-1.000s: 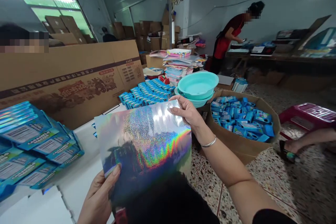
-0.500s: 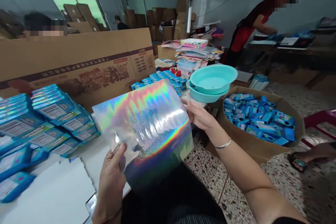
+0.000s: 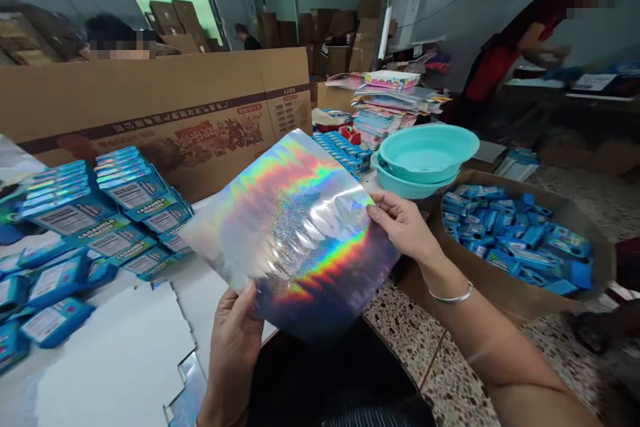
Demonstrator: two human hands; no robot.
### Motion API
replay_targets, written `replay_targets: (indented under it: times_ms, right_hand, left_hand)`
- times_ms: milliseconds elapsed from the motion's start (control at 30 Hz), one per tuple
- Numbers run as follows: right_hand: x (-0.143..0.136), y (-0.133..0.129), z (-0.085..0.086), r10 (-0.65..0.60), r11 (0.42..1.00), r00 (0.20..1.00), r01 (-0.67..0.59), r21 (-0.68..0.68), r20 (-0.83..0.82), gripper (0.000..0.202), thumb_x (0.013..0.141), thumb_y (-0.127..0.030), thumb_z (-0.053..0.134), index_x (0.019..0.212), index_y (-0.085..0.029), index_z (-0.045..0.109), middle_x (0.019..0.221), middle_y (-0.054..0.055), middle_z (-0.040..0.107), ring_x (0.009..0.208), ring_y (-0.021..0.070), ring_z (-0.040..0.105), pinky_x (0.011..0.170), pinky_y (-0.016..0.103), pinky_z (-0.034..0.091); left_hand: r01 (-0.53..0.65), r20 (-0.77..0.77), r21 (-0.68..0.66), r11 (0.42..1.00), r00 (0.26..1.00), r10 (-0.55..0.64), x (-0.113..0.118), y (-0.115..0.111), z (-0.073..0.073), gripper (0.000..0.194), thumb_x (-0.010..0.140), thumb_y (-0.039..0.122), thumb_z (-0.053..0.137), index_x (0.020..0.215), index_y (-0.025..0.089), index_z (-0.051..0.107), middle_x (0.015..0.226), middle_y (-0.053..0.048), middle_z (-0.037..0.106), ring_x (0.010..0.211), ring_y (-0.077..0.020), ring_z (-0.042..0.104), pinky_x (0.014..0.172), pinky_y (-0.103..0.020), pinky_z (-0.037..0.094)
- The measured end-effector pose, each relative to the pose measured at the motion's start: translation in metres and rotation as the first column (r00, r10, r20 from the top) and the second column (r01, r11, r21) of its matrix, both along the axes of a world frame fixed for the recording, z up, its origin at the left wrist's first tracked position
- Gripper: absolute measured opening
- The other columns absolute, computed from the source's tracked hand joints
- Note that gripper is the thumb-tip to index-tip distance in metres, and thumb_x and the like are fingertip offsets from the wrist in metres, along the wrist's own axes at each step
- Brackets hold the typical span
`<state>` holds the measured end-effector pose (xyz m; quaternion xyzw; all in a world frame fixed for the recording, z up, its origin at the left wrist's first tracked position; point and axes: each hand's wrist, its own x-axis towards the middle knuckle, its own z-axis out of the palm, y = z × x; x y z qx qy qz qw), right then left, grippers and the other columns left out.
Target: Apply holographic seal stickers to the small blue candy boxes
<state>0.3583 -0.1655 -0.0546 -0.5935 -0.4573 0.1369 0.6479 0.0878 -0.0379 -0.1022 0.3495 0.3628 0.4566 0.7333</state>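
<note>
Sheet (image 3: 300, 227) of shiny rainbow foil, held tilted in the air over the near right edge of the white table (image 3: 205, 307), with one corner toward the far side of the table and the opposite corner above a dark lap (image 3: 310, 383). Left hand (image 3: 237, 327) pinching the near left edge of the sheet, with thumb on top and other fingers mostly hidden. Right hand (image 3: 403, 223) pinching the opposite edge, also with thumb on top. On the left of the table, stacked blue boxes (image 3: 133, 207) and loose boxes (image 3: 55, 320); at its near side, white card (image 3: 115, 353) with a notched edge. Between this edge and the left hand, a narrow strip of table for moving. Along the far side of the table, a long cardboard box (image 3: 200, 87), standing like a wall. At the far right edge of the table, nested teal basins (image 3: 425, 153). To the right of the table, a large carton (image 3: 500, 310) full of small blue packs (image 3: 520, 240), with speckled floor (image 3: 400, 310) between carton and lap.
</note>
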Motion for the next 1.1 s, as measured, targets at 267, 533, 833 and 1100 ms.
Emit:
replay_targets:
  times_ms: [267,533,833,1100]
  right_hand:
    - [-0.003,-0.006,0.076,0.436,0.896,0.713,-0.285,-0.342,0.549,0.022,0.094,-0.023,0.058,0.106,-0.027,0.077,0.091,0.001,0.076,0.075,0.0159,0.065,0.07,0.027,0.046]
    - [-0.06,0.024,0.077,0.42,0.889,0.214,-0.291,-0.353,0.882,0.018,0.097,-0.022,0.054,0.107,-0.023,0.069,0.094,0.007,0.072,0.09,0.0227,0.063,0.089,0.041,0.046]
    - [0.005,0.003,-0.065,-0.14,0.99,0.938,0.14,-0.023,-0.318,0.078,0.071,-0.072,0.073,0.135,-0.031,0.052,0.134,0.012,0.06,0.124,0.0319,0.058,0.099,0.051,0.047]
    - [-0.06,0.023,-0.119,0.117,0.986,0.678,-0.169,0.0,-0.726,0.036,0.067,-0.055,0.085,0.081,-0.026,0.069,0.074,0.001,0.072,0.066,0.0202,0.069,0.061,0.032,0.058]
  left_hand:
    - [-0.271,-0.077,0.744,0.61,0.873,0.481,-0.008,-0.03,0.068,0.063,0.069,0.035,0.085,0.126,0.041,0.061,0.148,0.011,0.053,0.148,-0.0262,0.033,0.121,-0.037,0.029]
    - [0.724,-0.518,0.467,0.507,0.689,-0.507,0.028,-0.011,0.07,0.012,0.071,0.025,0.08,0.082,0.02,0.078,0.083,-0.005,0.074,0.077,-0.0236,0.067,0.072,-0.03,0.052]
    - [0.562,-0.213,0.241,0.792,0.826,-0.522,-0.027,0.003,0.016,0.04,0.058,0.05,0.087,0.061,0.016,0.066,0.049,0.003,0.048,0.043,-0.0076,0.037,0.043,-0.02,0.026]
    - [0.389,-0.241,0.186,0.902,0.908,-0.342,-0.043,0.0,0.007,0.03,0.063,0.04,0.086,0.077,0.016,0.074,0.055,0.001,0.058,0.048,-0.0101,0.046,0.047,-0.02,0.036]
